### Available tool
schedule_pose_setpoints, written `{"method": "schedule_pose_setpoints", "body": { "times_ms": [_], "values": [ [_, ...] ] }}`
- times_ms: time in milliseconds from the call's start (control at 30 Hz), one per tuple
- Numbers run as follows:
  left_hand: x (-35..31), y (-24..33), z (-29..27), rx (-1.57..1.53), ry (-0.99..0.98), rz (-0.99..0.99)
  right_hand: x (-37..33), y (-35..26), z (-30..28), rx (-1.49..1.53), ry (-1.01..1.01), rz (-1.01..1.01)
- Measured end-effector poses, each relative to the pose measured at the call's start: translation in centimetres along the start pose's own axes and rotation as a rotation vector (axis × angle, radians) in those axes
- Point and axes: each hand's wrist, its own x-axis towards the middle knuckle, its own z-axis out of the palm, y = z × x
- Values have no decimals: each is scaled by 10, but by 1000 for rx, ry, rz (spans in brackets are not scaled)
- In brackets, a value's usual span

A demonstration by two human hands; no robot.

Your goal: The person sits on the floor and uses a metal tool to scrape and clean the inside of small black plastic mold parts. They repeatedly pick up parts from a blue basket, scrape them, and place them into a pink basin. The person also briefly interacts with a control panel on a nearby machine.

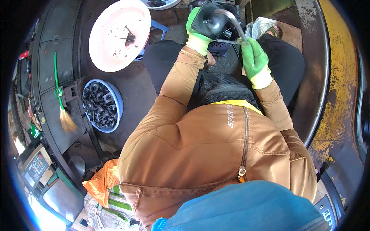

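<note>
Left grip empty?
No, the left grip holds a shiny black part with a square flange and rounded centre.

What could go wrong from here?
Slip: the curved grey piece in the right hand overlaps the black part, so it might strike the left hand holding that part; sharpness unclear.
Spill: the black pieces are heaped in the blue tub; a knock could tip some out.

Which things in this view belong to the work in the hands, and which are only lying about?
Seemingly in the work:
black flared part, in the left hand
curved pale tool, in the right hand
similar parts in the blue basin

Probably just about:
broom
orange bag
keypad device
</note>
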Motion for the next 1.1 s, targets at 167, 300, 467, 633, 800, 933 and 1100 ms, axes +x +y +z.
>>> {"method": "schedule_pose_setpoints", "body": {
  "times_ms": [167, 300, 467, 633, 800, 933, 1100],
  "values": [
    [-7, 6, -1, 56, 318, 214, 3, 3, 4, -209, -117, -28],
    [-10, 4, -9, 41, 146, -18, -1, -1, 3, 6, 57, 97],
    [-11, 0, -6, 109, 245, 283, 0, 4, 7, -353, -190, -75],
    [-14, -6, -3, 201, 125, 82, -6, 18, 8, -139, 36, -87],
    [-13, 1, -5, -322, 100, -52, -8, 26, 10, -342, -167, -156],
    [-15, -13, -20, 4, 116, -194, 0, 25, 6, 168, 16, 282],
    [2, -88, -29, -1085, 590, -875, 8, 18, -12, 725, 83, 592]
  ]
}}
